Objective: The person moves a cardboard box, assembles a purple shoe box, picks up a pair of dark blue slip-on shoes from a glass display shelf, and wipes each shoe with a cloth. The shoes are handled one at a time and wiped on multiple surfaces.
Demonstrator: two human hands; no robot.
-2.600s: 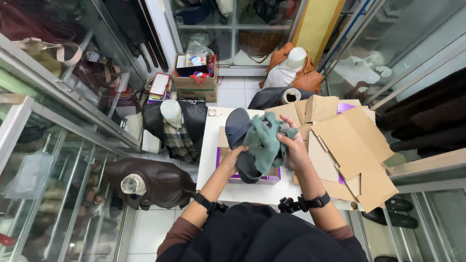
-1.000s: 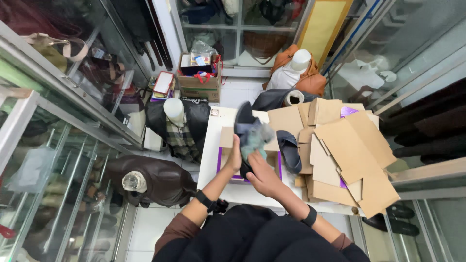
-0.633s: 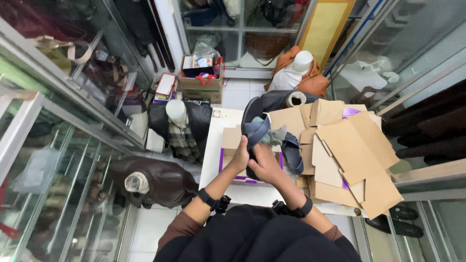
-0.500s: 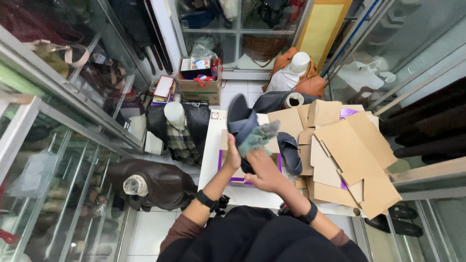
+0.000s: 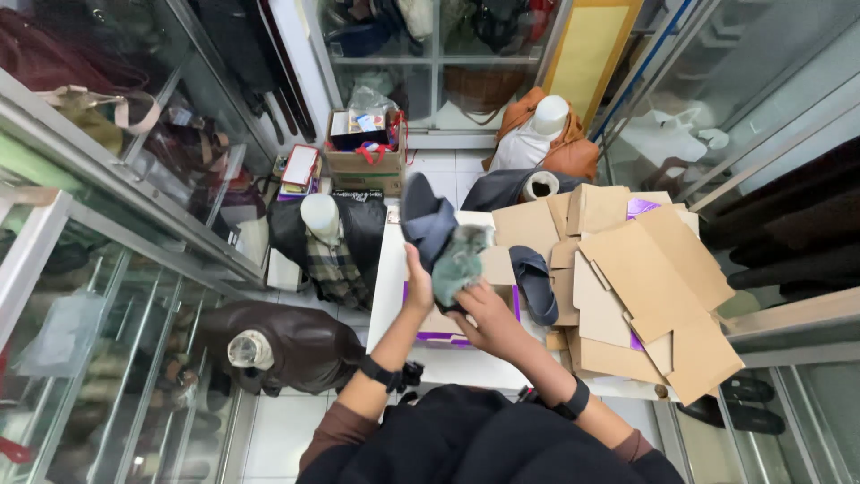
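Dark blue shoe [image 5: 428, 226] is gripped by left hand [image 5: 417, 285] over the worktop's [image 5: 394, 269] left edge; teal cloth [image 5: 457, 266], pinched by right hand [image 5: 488, 323], is best rubbed firmly.

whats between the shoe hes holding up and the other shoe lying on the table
In the head view, the grey-green cloth held by the right hand lies between the raised dark shoe, gripped by the left hand, and the second shoe.

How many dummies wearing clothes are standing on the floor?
4: brown jacket dummy lower left, black jacket dummy beside the table, orange jacket dummy and dark one beyond it. More may be hidden.
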